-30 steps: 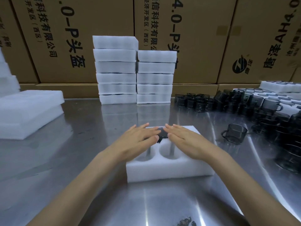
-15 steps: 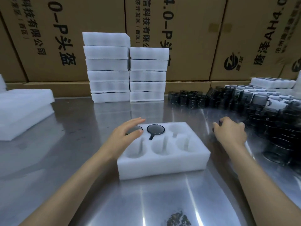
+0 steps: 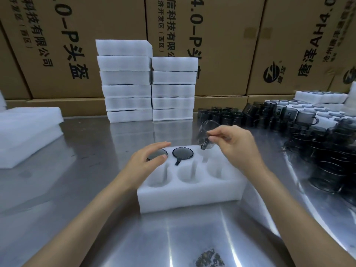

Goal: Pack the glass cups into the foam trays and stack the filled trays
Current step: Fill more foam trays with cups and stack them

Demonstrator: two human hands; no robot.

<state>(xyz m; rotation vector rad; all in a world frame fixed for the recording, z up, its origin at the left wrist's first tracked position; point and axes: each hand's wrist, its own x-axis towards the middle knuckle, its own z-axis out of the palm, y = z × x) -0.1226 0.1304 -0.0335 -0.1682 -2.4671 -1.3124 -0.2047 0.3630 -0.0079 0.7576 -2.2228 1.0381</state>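
Note:
A white foam tray [image 3: 192, 195] with six round pockets lies on the steel table in front of me. Two dark glass cups sit in its back row: one in the back middle pocket [image 3: 182, 152], one in the back left pocket [image 3: 160, 152] partly under my left hand [image 3: 148, 160], whose straight fingers rest over it. My right hand [image 3: 237, 143] pinches a tilted, blurred glass cup [image 3: 207, 135] by its handle, just above the tray's back right pocket. Many loose dark cups [image 3: 269, 114] crowd the table to the right.
Two stacks of foam trays [image 3: 148, 79] stand at the back against cardboard boxes [image 3: 212, 35]. Foam slabs [image 3: 27, 132] lie at the left. More foam trays [image 3: 319, 97] sit at the far right behind the cups. A dark smudge [image 3: 210, 259] marks the near table.
My right hand went to the cup pile at the right, took a cup and brought it above the tray's back right pocket. My left hand stayed on the back left cup.

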